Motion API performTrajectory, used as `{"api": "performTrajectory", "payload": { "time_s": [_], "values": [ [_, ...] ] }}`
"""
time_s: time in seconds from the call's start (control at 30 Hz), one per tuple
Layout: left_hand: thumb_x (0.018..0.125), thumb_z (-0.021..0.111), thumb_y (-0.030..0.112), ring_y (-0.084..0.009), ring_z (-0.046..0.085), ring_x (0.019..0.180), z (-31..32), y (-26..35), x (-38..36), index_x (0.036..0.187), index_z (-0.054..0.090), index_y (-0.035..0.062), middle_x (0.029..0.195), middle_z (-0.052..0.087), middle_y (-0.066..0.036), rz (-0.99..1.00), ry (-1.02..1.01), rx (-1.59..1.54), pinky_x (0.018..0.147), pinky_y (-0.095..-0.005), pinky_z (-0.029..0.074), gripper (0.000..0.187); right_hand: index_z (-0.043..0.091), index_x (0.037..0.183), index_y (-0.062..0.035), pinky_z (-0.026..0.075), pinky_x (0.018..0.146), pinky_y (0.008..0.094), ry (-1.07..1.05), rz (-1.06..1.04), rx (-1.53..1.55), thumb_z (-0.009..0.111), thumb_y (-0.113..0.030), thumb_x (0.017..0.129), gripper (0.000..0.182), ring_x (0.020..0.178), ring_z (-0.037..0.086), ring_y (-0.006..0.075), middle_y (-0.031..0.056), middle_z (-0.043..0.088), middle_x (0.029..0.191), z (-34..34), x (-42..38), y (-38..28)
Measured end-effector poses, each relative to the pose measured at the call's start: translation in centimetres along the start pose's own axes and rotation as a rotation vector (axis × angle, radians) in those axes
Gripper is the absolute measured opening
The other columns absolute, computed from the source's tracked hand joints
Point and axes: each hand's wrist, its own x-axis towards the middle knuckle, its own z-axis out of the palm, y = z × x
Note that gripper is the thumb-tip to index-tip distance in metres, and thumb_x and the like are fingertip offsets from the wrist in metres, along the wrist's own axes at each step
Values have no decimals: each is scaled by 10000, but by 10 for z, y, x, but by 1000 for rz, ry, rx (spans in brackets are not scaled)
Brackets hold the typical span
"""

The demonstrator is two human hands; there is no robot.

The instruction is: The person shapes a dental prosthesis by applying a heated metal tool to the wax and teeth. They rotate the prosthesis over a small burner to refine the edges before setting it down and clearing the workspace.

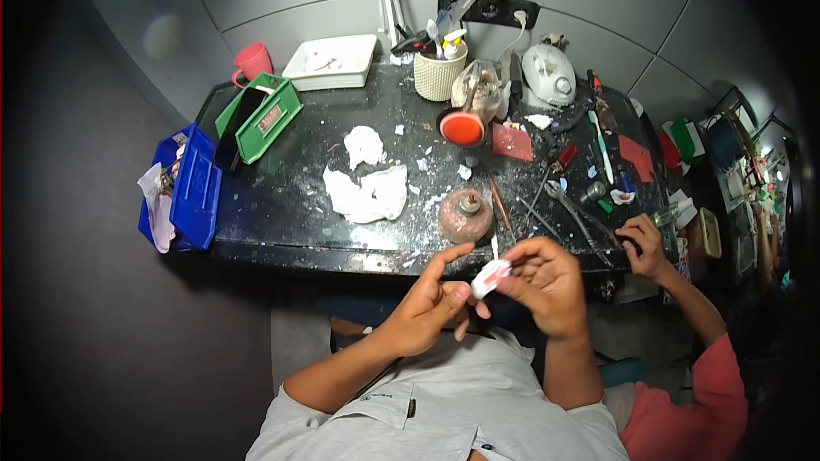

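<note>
Both hands are working close to the chest: left hand (424, 307) and right hand (547, 282) are pinching a small pink-and-white piece (490, 277) between fingertips, just off the bench edge (342, 258). Any slackening grip risks dropping it into the lap.

The worktop (290, 230) at centre looks dark and glossy, dusted with rough white debris. Crumpled paper (369, 192) lies matt on it. At upper left, the green bin (266, 124) and blue bin (192, 188) are smooth plastic. The basket (439, 74) looks woven. Metal tools (574, 213) gleam at right.
</note>
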Motion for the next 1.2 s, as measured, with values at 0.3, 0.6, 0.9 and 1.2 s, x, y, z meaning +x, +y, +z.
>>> {"api": "performTrajectory", "payload": {
  "time_s": [0.3, 0.6, 0.9, 1.2],
  "values": [
    [1032, 514, 212, -107, 565, 573, -43, 43, 17, 1236, 551, -15, 776, 657, -127, 283, 373, 182, 503, -234, 450, 307, 610, 1079, 7, 512, 736, 260, 524, 31, -964, 741, 4, 826, 285, 843, 660, 154, 91, 669, 957, -159, 110, -36],
    [1004, 550, 134, -88, 447, 464, -122, 174, 100, 1013, 626, -18, 683, 599, -64, 849, 607, 400, 425, -209, 332, 170, 667, 1035, -28, 476, 797, 222, 1033, -1187, -371, 637, -16, 926, 113, 901, 614, 99, 47, 694, 1019, -113, 119, -153],
    [965, 638, 110, -34, 495, 567, -214, 131, 147, 897, 642, 14, 700, 596, 9, 783, 849, 709, 517, -195, 399, 118, 674, 985, -44, 497, 827, 400, 748, -349, -1077, 725, -122, 806, 202, 948, 654, 276, 122, 697, 968, -93, 188, -35],
    [978, 633, 138, -19, 479, 533, -183, 137, 137, 939, 657, 21, 680, 600, 10, 671, 824, 675, 442, -181, 322, 126, 690, 977, -37, 499, 801, 378, 604, -234, -1118, 756, -168, 810, 222, 889, 641, 267, 110, 703, 951, -90, 177, -37]
  ]
}}
